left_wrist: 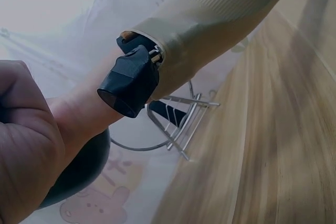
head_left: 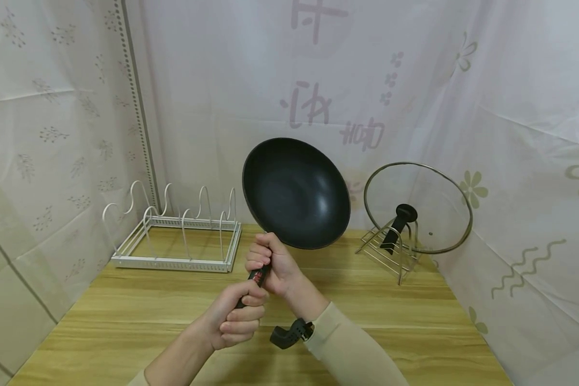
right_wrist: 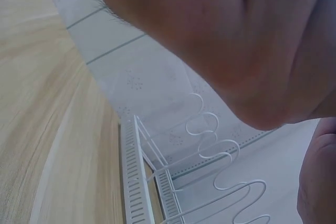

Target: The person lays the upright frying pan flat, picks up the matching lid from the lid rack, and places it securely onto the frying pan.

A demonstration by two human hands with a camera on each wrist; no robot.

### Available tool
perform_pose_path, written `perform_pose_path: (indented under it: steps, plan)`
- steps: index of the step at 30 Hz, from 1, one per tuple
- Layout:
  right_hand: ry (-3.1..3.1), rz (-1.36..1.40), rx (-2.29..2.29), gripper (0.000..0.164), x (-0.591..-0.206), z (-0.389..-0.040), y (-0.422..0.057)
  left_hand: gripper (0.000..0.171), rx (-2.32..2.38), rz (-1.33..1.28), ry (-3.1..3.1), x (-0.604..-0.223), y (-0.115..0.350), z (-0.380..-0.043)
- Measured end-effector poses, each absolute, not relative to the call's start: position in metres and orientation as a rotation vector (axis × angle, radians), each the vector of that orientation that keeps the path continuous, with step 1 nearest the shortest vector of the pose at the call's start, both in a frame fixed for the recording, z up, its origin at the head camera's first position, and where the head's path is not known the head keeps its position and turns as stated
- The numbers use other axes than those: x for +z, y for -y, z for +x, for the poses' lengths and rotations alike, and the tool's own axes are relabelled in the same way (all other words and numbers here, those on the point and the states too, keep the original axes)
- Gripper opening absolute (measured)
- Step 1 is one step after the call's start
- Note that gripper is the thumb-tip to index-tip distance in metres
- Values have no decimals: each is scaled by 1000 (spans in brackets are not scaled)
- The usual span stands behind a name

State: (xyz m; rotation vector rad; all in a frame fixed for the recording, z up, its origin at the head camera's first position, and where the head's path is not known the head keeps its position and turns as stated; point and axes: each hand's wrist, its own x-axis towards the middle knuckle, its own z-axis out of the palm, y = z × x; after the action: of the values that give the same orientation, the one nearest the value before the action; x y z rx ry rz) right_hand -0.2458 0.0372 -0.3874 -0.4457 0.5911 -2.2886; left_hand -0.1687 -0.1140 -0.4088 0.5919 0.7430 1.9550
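Note:
A black wok [head_left: 294, 193] is held up over the table, its dark inner face tilted toward me in the head view. My left hand [head_left: 241, 313] grips the lower end of its black handle [head_left: 259, 275]. Further up, close to the pan body, my right hand [head_left: 277, 265] wraps the same handle. Red marks show on the handle between the two hands. In the left wrist view the left hand [left_wrist: 26, 140] is at the left edge, with part of the wok [left_wrist: 86, 166] behind the right forearm. The right hand [right_wrist: 226, 51] fills the top of the right wrist view.
A white wire rack [head_left: 173, 264] with curved dividers stands at the back left of the wooden table [head_left: 173, 305]. At the back right, a glass lid [head_left: 434, 209] with a black knob leans in a metal wire stand [head_left: 391, 262]. Patterned curtains [head_left: 198, 80] hang behind and beside the table.

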Motion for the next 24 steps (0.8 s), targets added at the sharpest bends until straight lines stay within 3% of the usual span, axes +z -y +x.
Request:
perform_pose_path:
  steps: [24]
  plan:
    - [-497, -395, -2345, 55, -390, -247, -40, 37, 1815, 680, -269, -414, 106, -180]
